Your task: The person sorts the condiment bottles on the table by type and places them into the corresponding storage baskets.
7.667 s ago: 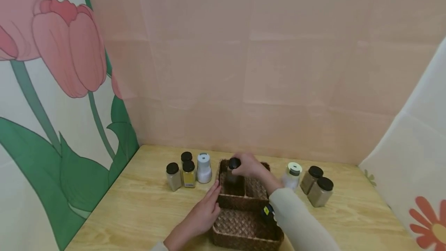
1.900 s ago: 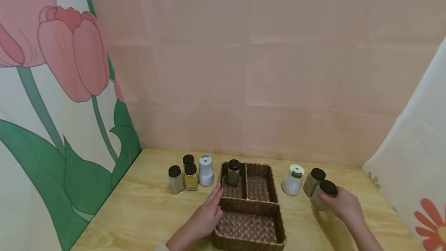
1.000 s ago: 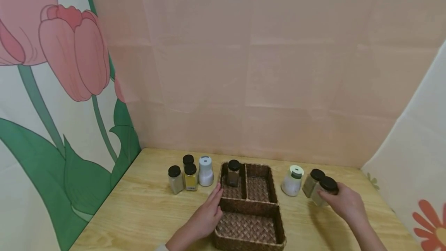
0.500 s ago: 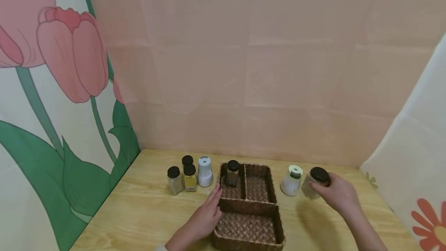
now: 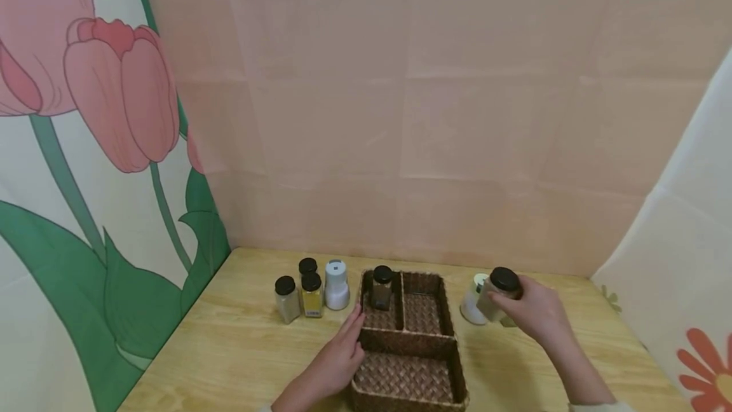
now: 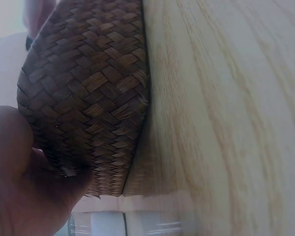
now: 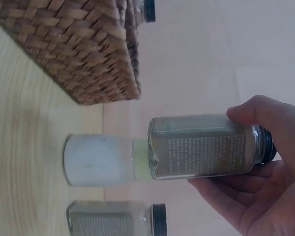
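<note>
My right hand (image 5: 540,313) grips a square glass spice jar (image 5: 490,302) with a black lid, tilted and held above the table. In the right wrist view, thumb and fingers pinch the jar (image 7: 201,147) near its lid; brownish-grey powder and white print show through the glass. My left hand (image 5: 337,361) rests with straight fingers along the left side of a brown woven basket (image 5: 400,339) with three compartments. The left wrist view has that hand (image 6: 27,182) against the basket's woven wall (image 6: 98,98). A dark spice jar (image 5: 382,291) stands upright in the basket's back left compartment.
Right of the basket stand a white shaker with a pale green top (image 5: 471,307) and another black-lidded jar (image 7: 110,219), mostly hidden in the head view. Left of it are a pale jar (image 5: 288,302), a yellow jar (image 5: 312,299), another black-lidded jar (image 5: 307,266) and a blue-white shaker (image 5: 337,288).
My right hand has left the dark jar in the basket, gripped a jar at the right, lifted it and carried it left towards the basket. My left hand stays at the basket's side.
</note>
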`<state>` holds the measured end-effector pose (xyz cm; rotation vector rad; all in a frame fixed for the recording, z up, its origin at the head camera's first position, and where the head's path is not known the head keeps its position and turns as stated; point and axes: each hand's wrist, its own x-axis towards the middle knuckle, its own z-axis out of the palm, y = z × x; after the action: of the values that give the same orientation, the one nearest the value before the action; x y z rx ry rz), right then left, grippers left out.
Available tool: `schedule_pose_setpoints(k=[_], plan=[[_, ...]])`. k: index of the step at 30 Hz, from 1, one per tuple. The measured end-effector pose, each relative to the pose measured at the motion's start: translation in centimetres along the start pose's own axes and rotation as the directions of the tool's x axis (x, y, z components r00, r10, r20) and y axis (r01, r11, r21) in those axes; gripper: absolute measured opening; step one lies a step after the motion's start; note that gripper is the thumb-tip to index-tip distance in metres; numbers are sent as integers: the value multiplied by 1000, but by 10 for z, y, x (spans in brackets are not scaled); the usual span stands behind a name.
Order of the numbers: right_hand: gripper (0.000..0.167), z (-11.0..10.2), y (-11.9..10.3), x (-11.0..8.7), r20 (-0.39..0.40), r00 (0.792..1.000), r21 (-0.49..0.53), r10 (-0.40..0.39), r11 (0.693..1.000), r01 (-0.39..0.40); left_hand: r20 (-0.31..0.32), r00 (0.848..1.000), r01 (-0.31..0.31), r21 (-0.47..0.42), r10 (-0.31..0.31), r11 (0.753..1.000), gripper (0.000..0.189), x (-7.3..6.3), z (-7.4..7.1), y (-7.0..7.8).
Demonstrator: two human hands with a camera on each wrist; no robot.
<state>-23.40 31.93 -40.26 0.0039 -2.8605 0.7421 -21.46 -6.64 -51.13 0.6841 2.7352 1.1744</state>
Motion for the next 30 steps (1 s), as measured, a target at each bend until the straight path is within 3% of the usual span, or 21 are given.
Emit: schedule_pose_setpoints(k=[14,30], plan=[[58,8,-30,8,16,999,44,-32,999,31,4,1000,-1,0,1,1000,56,1,-2,-1],[55,21,-49,15,36,998,81,-59,995,56,15,1000,11,-5,-11,1000,56,1,-1,-1]])
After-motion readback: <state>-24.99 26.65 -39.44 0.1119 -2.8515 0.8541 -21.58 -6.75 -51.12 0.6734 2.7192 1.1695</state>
